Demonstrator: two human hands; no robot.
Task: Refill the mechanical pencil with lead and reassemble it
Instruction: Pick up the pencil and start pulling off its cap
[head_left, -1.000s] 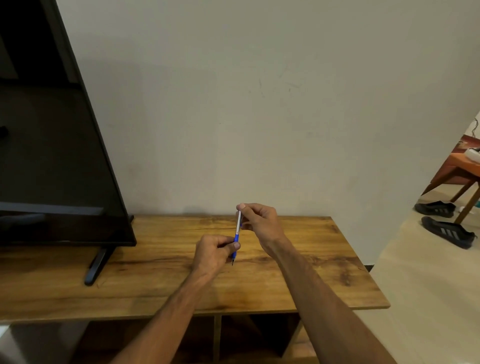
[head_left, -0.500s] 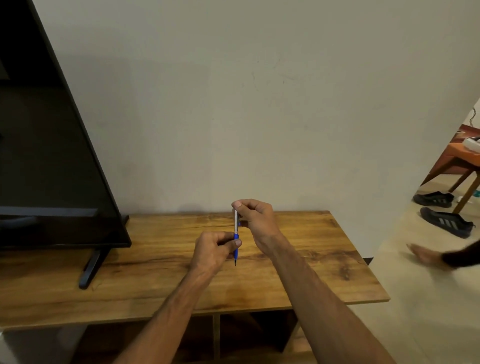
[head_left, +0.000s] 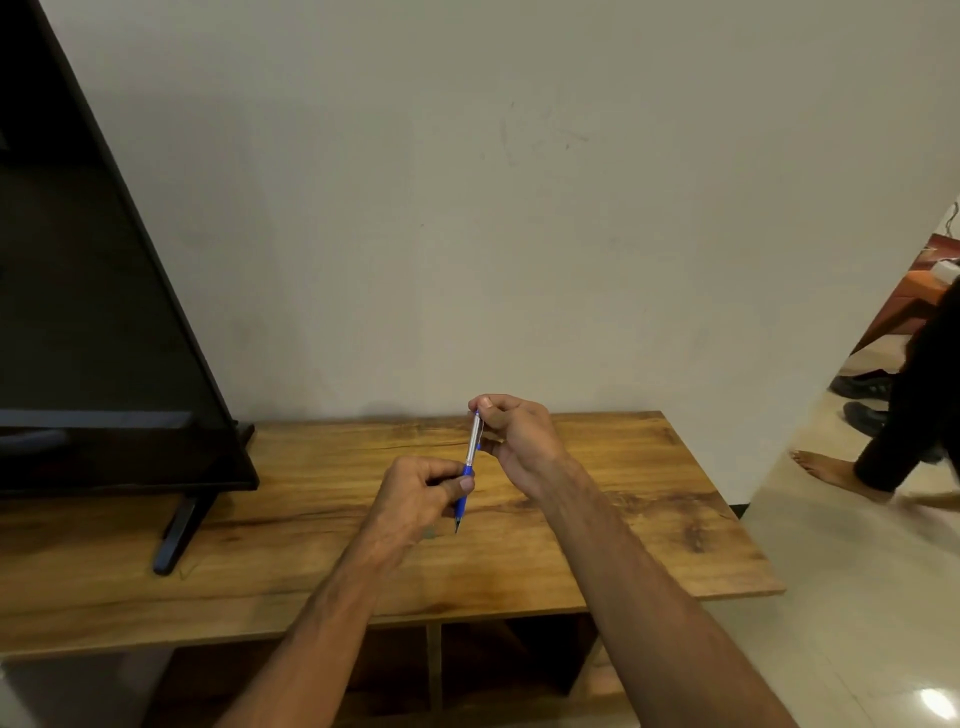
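Note:
A mechanical pencil with a clear silvery barrel and a blue grip stands almost upright above the wooden table, tip down. My left hand pinches its blue grip between thumb and curled fingers. My right hand holds the top end, with the fingertips curled round the cap end. Any loose lead is too small to make out.
A black TV screen on a dark stand fills the table's left part. A plain wall stands behind. At the right, on the tiled floor, a person's bare foot and dark-clad leg pass by, with dark shoes beyond.
Both hands keep hold of the pencil at nearly the same spot, its top now tilted slightly right. At the right a person's leg has stepped further into view.

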